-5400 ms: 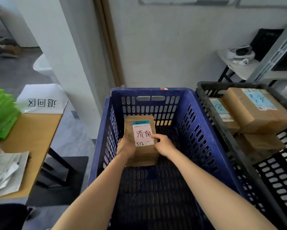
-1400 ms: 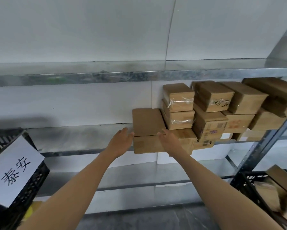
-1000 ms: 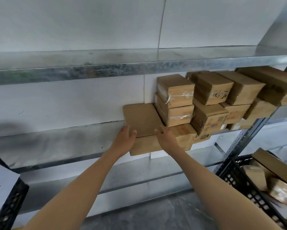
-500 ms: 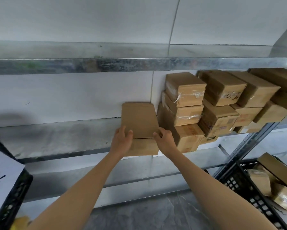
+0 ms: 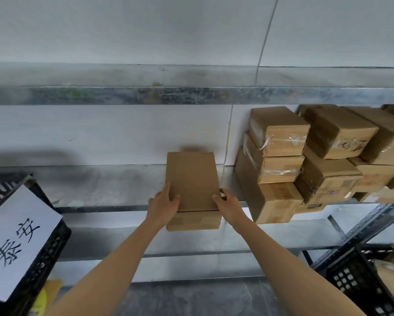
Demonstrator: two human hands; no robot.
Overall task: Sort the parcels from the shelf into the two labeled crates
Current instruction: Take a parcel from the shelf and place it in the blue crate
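Note:
A plain brown cardboard parcel juts over the front edge of the metal shelf. My left hand grips its left near corner, thumb on top. My right hand grips its right near corner. No label shows on its visible faces. Several more brown parcels are stacked on the shelf to the right, some taped. A black crate at the lower left carries a white paper label with handwritten characters.
An upper shelf board runs across above the parcels. Another black crate with parcels in it stands at the lower right beside a shelf upright. A lower shelf level and grey floor lie beneath.
Both hands have drawn the parcel away from the stack, leftward and toward me, so it overhangs the shelf edge. The view has swung left, bringing the labeled crate back in.

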